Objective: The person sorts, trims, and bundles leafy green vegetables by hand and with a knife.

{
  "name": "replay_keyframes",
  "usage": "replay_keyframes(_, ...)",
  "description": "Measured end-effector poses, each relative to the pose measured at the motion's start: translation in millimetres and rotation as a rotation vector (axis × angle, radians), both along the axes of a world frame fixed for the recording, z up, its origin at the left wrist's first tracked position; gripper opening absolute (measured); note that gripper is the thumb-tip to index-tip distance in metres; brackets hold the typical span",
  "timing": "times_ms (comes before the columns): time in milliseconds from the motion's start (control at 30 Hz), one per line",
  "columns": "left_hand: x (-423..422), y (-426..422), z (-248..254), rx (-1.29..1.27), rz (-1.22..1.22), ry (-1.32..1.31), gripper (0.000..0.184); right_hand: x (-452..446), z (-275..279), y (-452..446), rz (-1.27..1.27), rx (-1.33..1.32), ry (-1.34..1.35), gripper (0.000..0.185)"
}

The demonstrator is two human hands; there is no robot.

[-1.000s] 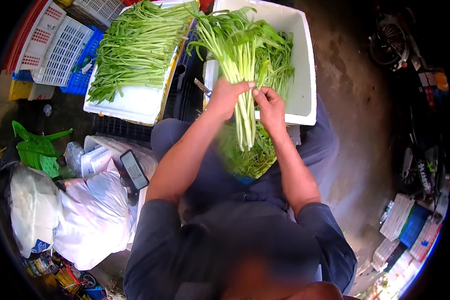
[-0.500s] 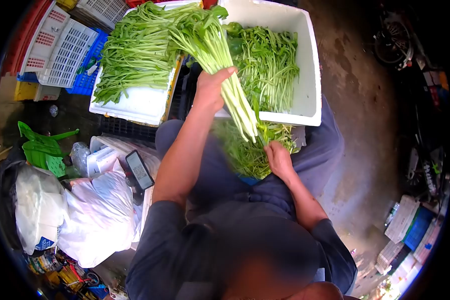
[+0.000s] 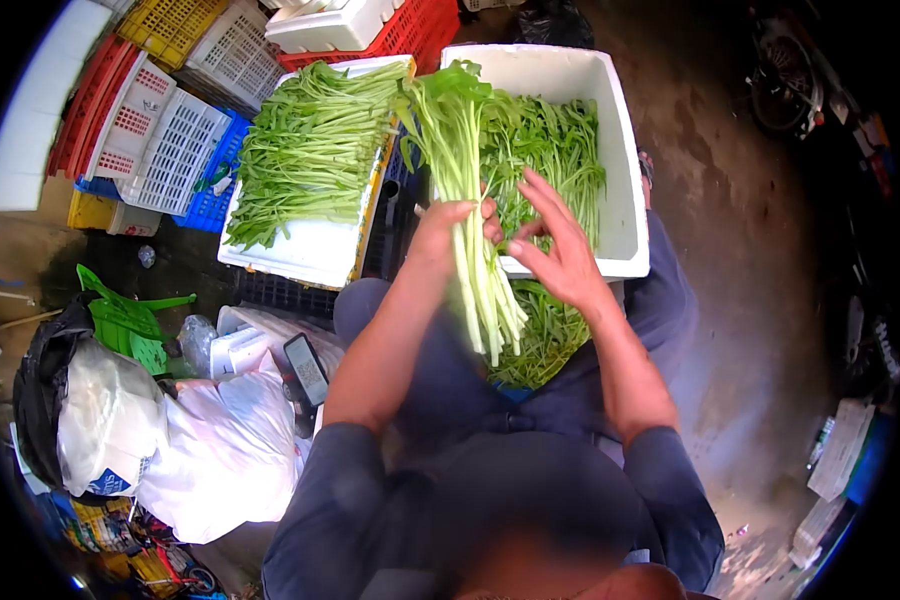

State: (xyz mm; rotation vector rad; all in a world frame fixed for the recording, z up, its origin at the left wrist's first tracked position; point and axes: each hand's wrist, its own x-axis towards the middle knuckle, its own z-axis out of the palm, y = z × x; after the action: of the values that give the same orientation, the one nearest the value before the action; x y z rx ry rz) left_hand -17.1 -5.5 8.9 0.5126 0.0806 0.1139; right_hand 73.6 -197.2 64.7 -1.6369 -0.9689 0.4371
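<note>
My left hand (image 3: 442, 232) is wrapped round a bunch of long-stemmed leafy greens (image 3: 458, 150), its leaves pointing away and its pale stem ends towards me. Just right of the stems, my right hand (image 3: 562, 250) is raised with its fingers apart and nothing visible in it. Behind the hands stands a white foam box (image 3: 625, 200) with more greens (image 3: 560, 150) inside. To the left, a pile of greens (image 3: 315, 150) lies on a white foam lid (image 3: 305, 258). Loose leafy trimmings (image 3: 545, 345) lie between my legs, below the bunch.
Stacked plastic crates (image 3: 175, 150) stand at the far left, near a red crate (image 3: 425, 38). Closer on the left are a green plastic object (image 3: 125, 310), a phone (image 3: 306, 368) and white bags (image 3: 220, 450). Bare floor (image 3: 730, 300) shows on the right.
My right hand has risen from the trimmings to beside the bunch, and its fingers have spread. The bunch, still in my left hand, stands more upright and nearer to me. The whole view has shifted slightly.
</note>
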Motion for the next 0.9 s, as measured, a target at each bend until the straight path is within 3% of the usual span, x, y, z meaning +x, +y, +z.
replay_keyframes(67, -1, -1, -2, 0.062, 0.039, 0.06, 0.041, 19, -8, 16, 0.094, -0.029, 0.025, 0.071)
replay_keyframes(133, -3, -1, -5, 0.084, 0.043, 0.077, 0.042, 27, -26, 28, 0.207, -0.071, 0.214, 0.073)
replay_keyframes(167, -3, -1, -5, 0.077, 0.029, 0.056, 0.042, 22, -26, 28, 0.235, -0.005, 0.35, 0.062)
replay_keyframes(267, -5, 1, -6, 0.073, 0.017, 0.07, 0.038, 14, -34, 19, 0.214, -0.005, 0.384, 0.045)
replay_keyframes(300, -5, 3, -7, 0.097, -0.012, 0.096, 0.04, 11, -35, 14, 0.12, 0.005, 0.265, 0.027)
replay_keyframes(400, -1, -2, -9, 0.163, -0.032, 0.216, 0.038, 9, -26, -4, -0.004, -0.206, 0.089, 0.019)
replay_keyframes(433, 1, -3, -9, 0.183, -0.034, 0.269, 0.037, 5, -23, -7, -0.048, -0.166, 0.029, 0.017)
replay_keyframes(633, 8, -14, -2, 0.255, 0.025, 0.33, 0.024, -3, -11, -22, 0.022, -0.288, 0.013, 0.019)
replay_keyframes(767, 8, 3, -9, 0.165, 0.094, 0.304, 0.03, -19, -29, -33, 0.051, -0.226, 0.224, 0.021)
replay_keyframes(867, 8, 2, -3, 0.144, 0.102, 0.295, 0.032, -24, -28, -26, -0.01, -0.221, 0.28, 0.033)
replay_keyframes(900, 8, 1, -3, 0.15, 0.09, 0.29, 0.032, -21, -33, -21, 0.015, -0.202, 0.308, 0.046)
